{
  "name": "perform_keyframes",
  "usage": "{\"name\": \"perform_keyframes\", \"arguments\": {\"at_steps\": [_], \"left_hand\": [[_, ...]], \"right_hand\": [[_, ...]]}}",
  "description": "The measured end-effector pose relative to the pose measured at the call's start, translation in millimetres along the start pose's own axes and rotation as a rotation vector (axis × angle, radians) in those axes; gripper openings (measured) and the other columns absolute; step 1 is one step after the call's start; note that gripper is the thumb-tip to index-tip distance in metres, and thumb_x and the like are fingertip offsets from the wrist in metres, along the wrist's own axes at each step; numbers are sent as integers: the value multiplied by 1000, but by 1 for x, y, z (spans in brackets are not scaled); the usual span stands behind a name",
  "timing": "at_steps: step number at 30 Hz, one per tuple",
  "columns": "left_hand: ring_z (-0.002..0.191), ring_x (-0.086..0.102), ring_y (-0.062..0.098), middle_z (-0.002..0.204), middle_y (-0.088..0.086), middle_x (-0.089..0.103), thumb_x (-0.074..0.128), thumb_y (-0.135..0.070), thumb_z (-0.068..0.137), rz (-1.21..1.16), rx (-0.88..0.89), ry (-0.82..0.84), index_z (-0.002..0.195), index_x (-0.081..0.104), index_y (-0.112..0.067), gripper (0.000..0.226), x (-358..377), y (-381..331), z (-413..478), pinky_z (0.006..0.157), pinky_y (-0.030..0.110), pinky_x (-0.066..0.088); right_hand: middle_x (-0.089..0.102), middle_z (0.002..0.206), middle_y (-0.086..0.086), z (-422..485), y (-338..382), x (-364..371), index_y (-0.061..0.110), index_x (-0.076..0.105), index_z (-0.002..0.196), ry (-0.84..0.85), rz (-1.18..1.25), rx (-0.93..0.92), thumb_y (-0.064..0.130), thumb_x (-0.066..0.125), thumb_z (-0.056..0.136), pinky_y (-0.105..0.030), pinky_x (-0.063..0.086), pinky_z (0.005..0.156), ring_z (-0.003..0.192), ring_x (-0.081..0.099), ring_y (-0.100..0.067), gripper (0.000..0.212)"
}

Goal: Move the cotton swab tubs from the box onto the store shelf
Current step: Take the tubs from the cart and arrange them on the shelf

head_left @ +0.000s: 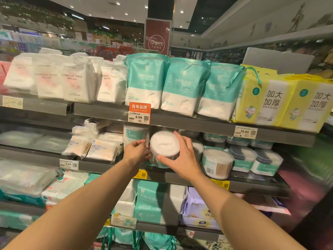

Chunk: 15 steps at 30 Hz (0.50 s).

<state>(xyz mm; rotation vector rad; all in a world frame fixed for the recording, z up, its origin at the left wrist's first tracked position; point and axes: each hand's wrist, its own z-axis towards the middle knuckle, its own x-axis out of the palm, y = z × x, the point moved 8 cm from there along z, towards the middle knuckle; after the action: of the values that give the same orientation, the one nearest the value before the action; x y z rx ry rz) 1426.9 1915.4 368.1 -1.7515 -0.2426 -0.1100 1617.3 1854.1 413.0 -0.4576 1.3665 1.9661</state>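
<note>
Nearest: two bare forearms, stretched forward and converging on the middle shelf.

Right hand (182, 157) cupped round the right flank of a cotton swab tub (164, 146), thumb hooked under the front edge, fingers fanned over the upper right rim. Left hand (136, 150) closed on the opposite side, knuckles bent, thumb and fingertips pinching the left wall. Two-handed hold, snug on both sides.

Tub: clear hard plastic, round and squat, tipped so the lid faces out. Packed white cotton tips behind the lid, grainy as foam. Held at the front lip of the grey metal shelf (252, 183); resting on it or just above it, cannot tell.

Just right of the grip: a second tub (217, 164), upright, pale wooden sticks and a barcode showing through the wall. Further right: dark-lidded tubs (242, 157) with teal labels. Left of the grip: flat soft packs of bamboo cotton swabs (102, 148). Behind the left hand: a taller clear tub (135, 134), blurred.

Above the grip, one shelf up: glossy teal-and-white pouches (146, 80), white cosmetic pad packs (72, 83) to their left, boxy yellow packs (266, 101) to their right. Price tag (138, 117) reading 6.99 on the rail.
</note>
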Motion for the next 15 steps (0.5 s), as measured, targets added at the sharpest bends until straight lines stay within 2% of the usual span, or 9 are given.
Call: {"name": "perform_keyframes", "arguments": {"at_steps": [3, 6, 8, 10, 13, 15], "left_hand": [[74, 60, 20, 94, 10, 66, 54, -3, 99, 88, -23, -9, 111, 63, -9, 17, -2, 3, -5, 60, 29, 53], [81, 66, 27, 99, 11, 71, 60, -20, 97, 143, -77, -46, 113, 67, -9, 21, -10, 12, -10, 71, 34, 56], [90, 71, 31, 99, 13, 75, 59, -32, 96, 97, -174, 60, 110, 69, -10, 28, -1, 22, -21, 78, 38, 59], [92, 73, 31, 94, 10, 78, 52, -35, 98, 34, -170, 134, 107, 71, -12, 31, 11, 21, -31, 87, 45, 60], [92, 73, 31, 96, 9, 77, 46, -42, 103, -23, -89, 111, 105, 70, -19, 34, 17, 9, -41, 86, 50, 60], [92, 73, 27, 99, 8, 77, 44, -42, 104, -30, -39, 108, 105, 71, -19, 36, 18, 3, -45, 85, 44, 59]], "right_hand": [[30, 135, 14, -10, 2, -4, 43, 35, 149, -10, -29, -5, 66, 78, 70, -28, 40, 103, 125, 41, -9, 93], [36, 130, 13, -18, 1, -13, 44, 43, 142, -94, 74, 29, 61, 79, 74, -24, 39, 99, 121, 44, -6, 79], [42, 130, 10, -23, -1, -14, 43, 47, 134, -103, 112, 56, 61, 76, 78, -27, 42, 96, 115, 49, -3, 66], [49, 129, 6, -28, -2, -10, 41, 49, 128, -70, 135, 75, 64, 70, 82, -29, 45, 91, 104, 53, 5, 55], [57, 124, 8, -33, -2, -7, 39, 50, 118, -70, 185, 130, 82, 59, 78, -35, 49, 92, 107, 56, -5, 59], [62, 114, 10, -35, -3, -8, 36, 50, 110, -115, 251, 206, 87, 57, 74, -35, 50, 90, 105, 60, -9, 63]]}}
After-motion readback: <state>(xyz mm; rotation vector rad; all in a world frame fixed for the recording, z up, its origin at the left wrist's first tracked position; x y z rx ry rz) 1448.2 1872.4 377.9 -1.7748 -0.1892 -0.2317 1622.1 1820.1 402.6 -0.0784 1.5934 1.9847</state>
